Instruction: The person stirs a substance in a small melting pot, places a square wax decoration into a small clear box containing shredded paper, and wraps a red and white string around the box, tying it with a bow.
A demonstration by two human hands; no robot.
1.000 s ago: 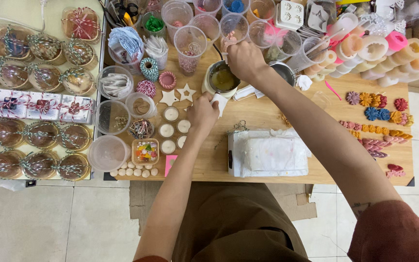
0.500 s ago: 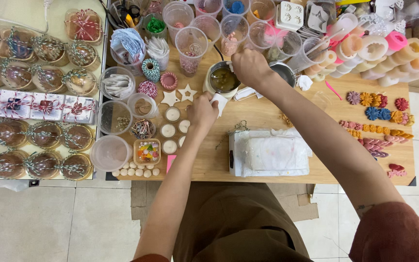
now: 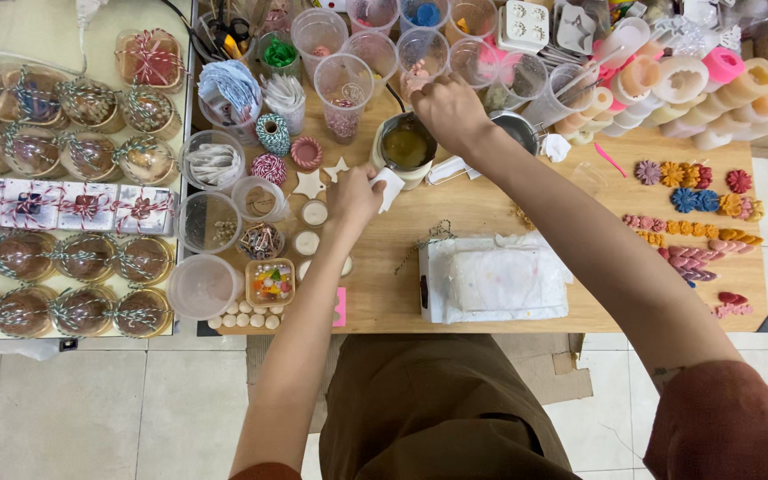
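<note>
Fingers on the left hand [image 3: 353, 197] are pinched shut on a small white piece [image 3: 391, 185] right at the near edge of the metal pot [image 3: 406, 147], which sits mid-table, full of murky yellow-green liquid. Over on the right hand [image 3: 449, 111], they're curled closed just above the pot's far rim, but whatever's in the grip is hidden under the knuckles, so can't tell what it is. Packaging-wise: the tray on the left [image 3: 73, 169] is packed with round clear domes tied in red, green and white twine, plus 1 row of flat white boxes [image 3: 55, 206] with the same string. Clear plastic cups [image 3: 344, 84] line the back of the wooden table [image 3: 491, 204], some with bits of colour inside. Small white discs [image 3: 307, 242] and 2 white stars [image 3: 320, 178] lie just left of the pot. A white wrapped block [image 3: 498, 277] sits near the front edge, contents too blurry to make out. Coloured flower shapes [image 3: 691, 191] spread on the right, and the pastel moulds [image 3: 713, 84] up top are cut off by the frame.
</note>
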